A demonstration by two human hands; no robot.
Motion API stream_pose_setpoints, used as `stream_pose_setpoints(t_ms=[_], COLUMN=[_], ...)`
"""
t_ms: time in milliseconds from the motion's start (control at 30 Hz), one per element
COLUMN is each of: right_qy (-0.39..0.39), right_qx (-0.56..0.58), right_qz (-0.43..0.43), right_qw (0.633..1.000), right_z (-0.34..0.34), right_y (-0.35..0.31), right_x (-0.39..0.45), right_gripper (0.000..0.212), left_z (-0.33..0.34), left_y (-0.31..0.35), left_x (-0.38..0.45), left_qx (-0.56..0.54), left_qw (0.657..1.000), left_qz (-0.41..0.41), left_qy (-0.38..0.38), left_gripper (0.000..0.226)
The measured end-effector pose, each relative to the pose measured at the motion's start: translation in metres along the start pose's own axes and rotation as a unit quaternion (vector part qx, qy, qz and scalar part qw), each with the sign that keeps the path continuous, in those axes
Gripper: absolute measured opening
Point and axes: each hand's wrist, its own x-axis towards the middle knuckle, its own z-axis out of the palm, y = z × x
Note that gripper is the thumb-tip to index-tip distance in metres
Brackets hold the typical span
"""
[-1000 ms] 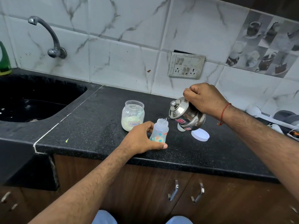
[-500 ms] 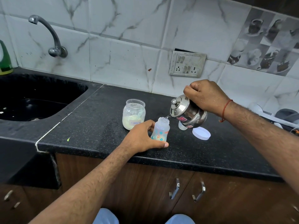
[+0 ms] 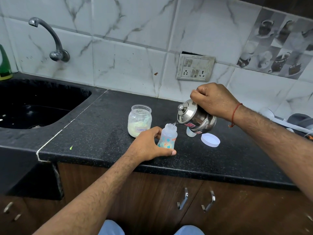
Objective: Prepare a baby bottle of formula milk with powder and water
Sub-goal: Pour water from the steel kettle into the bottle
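Stainless steel kettle (image 3: 197, 118) tips forward in the right hand (image 3: 214, 100), whose fingers are curled round its handle, the spout sitting just over the open mouth of the baby bottle (image 3: 168, 136). The left hand (image 3: 149, 146) grips that bottle low on its body and holds it upright on the black counter (image 3: 94, 133), near the front edge and just beside the open formula jar (image 3: 139, 120). To pour well, the stream should stay thin and centred on the narrow neck, the tilt small, and the steadying grip firm so the light bottle does not tip; the fill level is what to watch. The bottle is small, translucent plastic with printed flowers, uncapped; how much water it holds I cannot tell. A white lid (image 3: 210, 140) lies flat to its right.
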Motion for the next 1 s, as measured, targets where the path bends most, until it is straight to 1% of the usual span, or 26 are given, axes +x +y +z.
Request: stream_pose_setpoints(t_ms=[167,333,533,1000], right_qy=[0.002,0.002,0.008,0.014], right_qx=[-0.006,-0.023,-0.039,-0.075], right_qz=[-0.011,-0.020,-0.031,-0.070], right_qw=[1.000,1.000,0.999,0.995], right_z=[0.000,-0.001,-0.003,-0.004], right_y=[-0.001,-0.003,-0.008,-0.014], right_x=[0.001,0.001,-0.001,-0.002], right_gripper=[0.046,0.046,0.045,0.044], left_z=[0.000,0.000,0.000,-0.001], left_y=[-0.002,-0.002,-0.001,0.001], left_x=[0.000,0.000,0.000,-0.001], left_qx=[-0.001,0.001,0.001,0.000], left_qw=[1.000,1.000,1.000,1.000], left_qz=[0.001,0.006,0.006,0.003], left_qy=[0.004,0.007,0.009,0.004], left_gripper=[0.066,0.068,0.066,0.070])
